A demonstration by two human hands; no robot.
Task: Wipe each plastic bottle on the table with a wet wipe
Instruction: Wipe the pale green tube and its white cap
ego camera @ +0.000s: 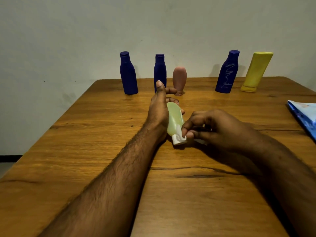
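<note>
A wooden table (pixel 85 151) stands against a pale, possibly greyish wall (pixel 68 31).

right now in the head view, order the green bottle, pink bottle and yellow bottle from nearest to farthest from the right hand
1. Green bottle, at the right hand, whose wipe touches its cap end.
2. Pink bottle, back centre of the table.
3. Yellow bottle, back right, leaning.

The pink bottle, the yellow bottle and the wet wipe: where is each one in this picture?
pink bottle (pixel 179 77): head view, middle of its body, upside down on its cap.
yellow bottle (pixel 257 71): head view, middle of its leaning body.
wet wipe (pixel 179 135): head view, the white fold pressed at the green bottle's cap.
</note>
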